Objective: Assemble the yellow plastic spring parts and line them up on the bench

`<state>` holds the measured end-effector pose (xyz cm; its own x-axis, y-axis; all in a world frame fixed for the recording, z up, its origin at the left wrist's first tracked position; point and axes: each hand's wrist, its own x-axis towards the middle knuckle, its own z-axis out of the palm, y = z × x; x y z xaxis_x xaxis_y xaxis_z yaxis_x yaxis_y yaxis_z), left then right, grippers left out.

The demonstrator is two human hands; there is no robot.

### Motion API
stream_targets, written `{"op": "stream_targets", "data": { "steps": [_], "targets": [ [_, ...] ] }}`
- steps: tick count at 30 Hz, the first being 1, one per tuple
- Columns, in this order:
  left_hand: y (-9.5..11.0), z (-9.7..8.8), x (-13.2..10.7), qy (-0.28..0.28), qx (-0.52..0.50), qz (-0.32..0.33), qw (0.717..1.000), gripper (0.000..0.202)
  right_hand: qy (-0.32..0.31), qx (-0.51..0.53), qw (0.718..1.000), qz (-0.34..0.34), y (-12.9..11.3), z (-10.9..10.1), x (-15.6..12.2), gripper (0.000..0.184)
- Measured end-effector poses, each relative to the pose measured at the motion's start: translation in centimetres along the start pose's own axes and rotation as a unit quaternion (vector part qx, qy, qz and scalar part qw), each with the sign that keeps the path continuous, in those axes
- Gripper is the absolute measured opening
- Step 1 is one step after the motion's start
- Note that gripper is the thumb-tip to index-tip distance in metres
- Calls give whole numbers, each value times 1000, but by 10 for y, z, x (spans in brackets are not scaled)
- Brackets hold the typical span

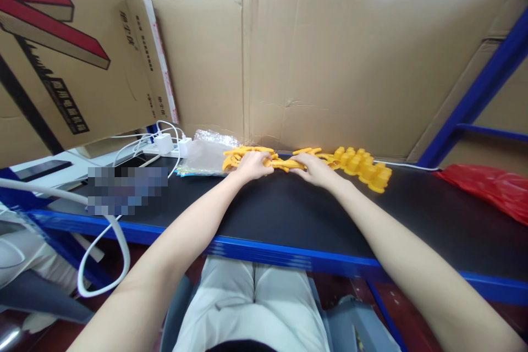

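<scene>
Slender yellow plastic pieces point(289, 164) lie in a low row at the back of the black shelf top. My left hand point(253, 165) is closed around part of them, with more yellow pieces point(233, 158) showing just beyond it. Across a small gap, my right hand point(315, 169) grips the yellow plastic from the other side, thumb toward the left hand. The exact shape of what the fingers hold is partly hidden. Right of my right hand stands a cluster of yellow cup-shaped plastic parts point(363, 168).
Clear plastic bags point(206, 157) lie left of the yellow pieces. White chargers point(164, 144) and cables sit farther left, near a blurred item point(127, 190). A red plastic bag point(490, 187) rests at right. Cardboard point(322, 66) walls the back; a blue metal edge point(289, 257) runs along the front.
</scene>
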<state>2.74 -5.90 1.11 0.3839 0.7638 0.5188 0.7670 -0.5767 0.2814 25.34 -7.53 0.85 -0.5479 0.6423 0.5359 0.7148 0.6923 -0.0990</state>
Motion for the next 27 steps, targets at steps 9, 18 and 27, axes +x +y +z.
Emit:
{"op": "stream_targets", "data": {
  "steps": [9, 18, 27],
  "targets": [
    [-1, 1, 0, 57, 29, 80, 995, 22, -43, 60, 994, 82, -12, -12, 1, 31],
    [-1, 3, 2, 106, 39, 135, 984, 22, -39, 226, 960, 163, -19, -20, 3, 43],
    [-1, 6, 2, 115, 51, 140, 982, 21, -65, 412, 887, 198, -13, -14, 3, 40]
  ]
}}
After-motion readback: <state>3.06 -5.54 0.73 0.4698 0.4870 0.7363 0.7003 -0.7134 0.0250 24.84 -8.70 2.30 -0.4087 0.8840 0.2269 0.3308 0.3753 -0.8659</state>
